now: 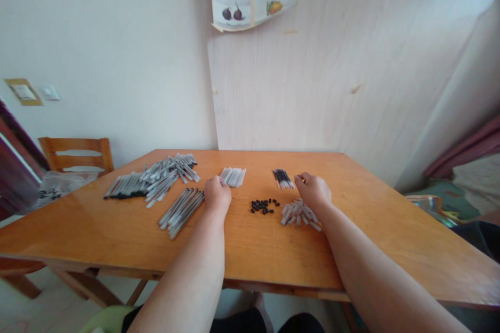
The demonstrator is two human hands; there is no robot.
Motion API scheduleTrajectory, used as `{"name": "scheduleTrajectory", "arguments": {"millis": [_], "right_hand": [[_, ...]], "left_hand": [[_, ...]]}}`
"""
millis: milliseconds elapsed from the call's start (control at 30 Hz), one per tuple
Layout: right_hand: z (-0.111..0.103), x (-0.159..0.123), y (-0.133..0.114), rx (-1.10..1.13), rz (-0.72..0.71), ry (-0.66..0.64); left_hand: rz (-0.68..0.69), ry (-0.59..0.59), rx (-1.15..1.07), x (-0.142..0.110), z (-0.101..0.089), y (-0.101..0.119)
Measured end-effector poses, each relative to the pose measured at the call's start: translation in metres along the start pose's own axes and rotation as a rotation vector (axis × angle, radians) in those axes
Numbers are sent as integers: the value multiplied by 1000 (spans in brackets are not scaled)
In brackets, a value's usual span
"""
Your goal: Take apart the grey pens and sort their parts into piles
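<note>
My left hand [217, 195] reaches over the table with its fingers curled, at the left end of a row of white translucent tubes [233, 177]. Whether it grips one of them is hidden. My right hand [314, 191] has fingers pinched together, just right of a bundle of thin pen refills [284, 179] with dark ink. What sits in that pinch, if anything, is too small to name. Below the right hand lies a pile of short clear caps [299, 212]. Small black plugs [264, 206] are scattered between the two hands.
Grey pens with black ends [182, 212] lie left of my left forearm. Farther left is a large heap of similar pens [166, 174]. All rest on a wooden table [269, 255] against the wall. A wooden chair [78, 153] stands at the far left.
</note>
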State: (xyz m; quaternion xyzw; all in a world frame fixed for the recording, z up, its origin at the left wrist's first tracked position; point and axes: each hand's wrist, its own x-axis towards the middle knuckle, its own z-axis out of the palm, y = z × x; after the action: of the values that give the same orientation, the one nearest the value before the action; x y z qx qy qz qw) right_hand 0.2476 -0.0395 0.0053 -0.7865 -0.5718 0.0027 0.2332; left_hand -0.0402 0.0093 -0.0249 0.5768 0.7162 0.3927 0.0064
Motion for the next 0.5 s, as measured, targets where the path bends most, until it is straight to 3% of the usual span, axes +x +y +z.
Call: {"name": "scheduleTrajectory", "arguments": {"millis": [500], "right_hand": [[1,3,2,28,24,5]], "left_hand": [[-50,55,-62,0,2,1]]}}
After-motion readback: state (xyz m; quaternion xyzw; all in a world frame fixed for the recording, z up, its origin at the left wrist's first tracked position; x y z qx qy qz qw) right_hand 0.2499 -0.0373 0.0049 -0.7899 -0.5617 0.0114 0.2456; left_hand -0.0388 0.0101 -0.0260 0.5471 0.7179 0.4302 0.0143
